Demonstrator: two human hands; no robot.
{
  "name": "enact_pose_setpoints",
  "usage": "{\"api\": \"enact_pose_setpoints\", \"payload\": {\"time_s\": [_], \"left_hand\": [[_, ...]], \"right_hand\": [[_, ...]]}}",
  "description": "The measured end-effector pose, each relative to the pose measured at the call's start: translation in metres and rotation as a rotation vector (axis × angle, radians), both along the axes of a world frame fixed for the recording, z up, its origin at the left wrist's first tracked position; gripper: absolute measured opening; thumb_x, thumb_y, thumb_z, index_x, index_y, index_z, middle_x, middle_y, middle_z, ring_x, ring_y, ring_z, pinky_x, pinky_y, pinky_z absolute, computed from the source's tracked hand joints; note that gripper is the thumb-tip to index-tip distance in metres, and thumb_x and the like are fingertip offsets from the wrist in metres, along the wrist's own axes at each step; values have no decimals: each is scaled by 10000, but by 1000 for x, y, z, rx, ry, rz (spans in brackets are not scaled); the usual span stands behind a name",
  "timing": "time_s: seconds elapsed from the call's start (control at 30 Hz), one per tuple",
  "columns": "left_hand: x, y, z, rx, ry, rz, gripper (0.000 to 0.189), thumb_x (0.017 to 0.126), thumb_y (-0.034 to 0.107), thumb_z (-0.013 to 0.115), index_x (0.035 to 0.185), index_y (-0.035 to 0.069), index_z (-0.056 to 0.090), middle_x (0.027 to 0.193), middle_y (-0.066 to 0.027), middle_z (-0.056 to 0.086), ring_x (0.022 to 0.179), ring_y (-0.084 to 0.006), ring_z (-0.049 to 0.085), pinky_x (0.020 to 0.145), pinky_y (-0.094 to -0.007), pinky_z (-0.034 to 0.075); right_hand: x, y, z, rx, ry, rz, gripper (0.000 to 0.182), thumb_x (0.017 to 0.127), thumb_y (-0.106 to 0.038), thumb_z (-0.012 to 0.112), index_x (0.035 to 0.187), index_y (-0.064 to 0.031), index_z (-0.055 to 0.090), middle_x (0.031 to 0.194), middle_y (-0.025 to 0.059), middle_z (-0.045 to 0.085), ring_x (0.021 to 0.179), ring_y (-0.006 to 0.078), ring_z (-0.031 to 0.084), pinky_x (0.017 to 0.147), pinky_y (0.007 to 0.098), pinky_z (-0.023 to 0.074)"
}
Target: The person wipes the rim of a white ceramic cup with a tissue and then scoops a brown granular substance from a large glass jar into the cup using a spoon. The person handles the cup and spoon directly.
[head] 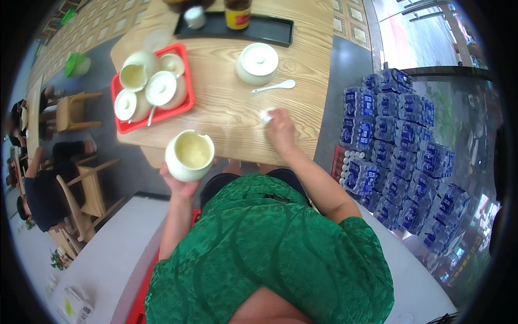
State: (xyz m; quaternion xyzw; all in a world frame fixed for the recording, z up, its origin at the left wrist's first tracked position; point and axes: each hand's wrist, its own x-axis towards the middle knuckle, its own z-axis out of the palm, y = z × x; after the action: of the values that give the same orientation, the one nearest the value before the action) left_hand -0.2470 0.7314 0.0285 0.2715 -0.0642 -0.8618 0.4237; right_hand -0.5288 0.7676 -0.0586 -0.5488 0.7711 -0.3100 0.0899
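My left hand (181,183) supports a lidless white ceramic pot (175,162) from below, off the table's front edge. The pot has a notch in its rim and a pale yellow inside; whether it holds anything I cannot tell. Over the wooden table (226,109), my right hand (282,130) pinches a small white wad (266,115), perhaps tissue. Beyond that hand lies a white spoon (275,86), beside a lidded white pot (257,65). More white pots stand in a red plastic tray (188,91), one lidless and tilted (139,67), others lidded (162,90).
A black tray (267,31) at the table's far side holds a jar with a yellow label (237,16) and a small white container (195,18). Shrink-wrapped bottle packs (394,154) are stacked on the right. Wooden chairs (79,111) and a seated person (46,194) are on the left.
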Motion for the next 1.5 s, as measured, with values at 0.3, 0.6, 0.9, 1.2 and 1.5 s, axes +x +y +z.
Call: {"api": "enact_pose_setpoints", "payload": {"time_s": [0.3,0.6,0.9,1.2,1.5], "left_hand": [[-2,13,-14,47,20,-12,963,638,571,731,1402,117,358,1374,-152,429,1228,-379,451,944,-657,390],[-14,1,-32,85,132,-4,1042,615,690,724,1422,157,338,1472,-117,329,1315,-358,367,986,-622,383],[-59,-26,-39,-22,183,-184,1032,627,564,791,1400,45,347,1384,-159,439,1267,-308,457,1042,-477,418],[-71,-35,-59,-145,-61,-362,931,784,624,630,1452,87,266,1432,-97,390,1319,-260,390,1038,-451,406],[-62,-37,-55,-273,-505,-358,556,984,342,484,1449,85,321,1424,-90,382,1250,-208,454,949,-390,476]], "right_hand": [[1,-43,14,-152,-112,237,264,731,100,552,927,-63,620,937,134,594,773,342,611,654,408,514],[-26,82,16,121,-155,391,237,707,37,549,880,-87,653,986,108,632,817,292,640,671,380,526],[-32,9,92,325,-625,185,691,675,-74,718,1324,-122,486,1374,120,444,987,251,611,754,369,517],[19,-10,83,274,-1209,373,1102,637,-90,860,1481,-52,153,1423,126,367,1270,239,442,1001,380,449],[10,-24,58,212,-771,427,980,564,-99,853,1391,-15,333,1364,191,420,1300,329,394,1083,389,335]]}}
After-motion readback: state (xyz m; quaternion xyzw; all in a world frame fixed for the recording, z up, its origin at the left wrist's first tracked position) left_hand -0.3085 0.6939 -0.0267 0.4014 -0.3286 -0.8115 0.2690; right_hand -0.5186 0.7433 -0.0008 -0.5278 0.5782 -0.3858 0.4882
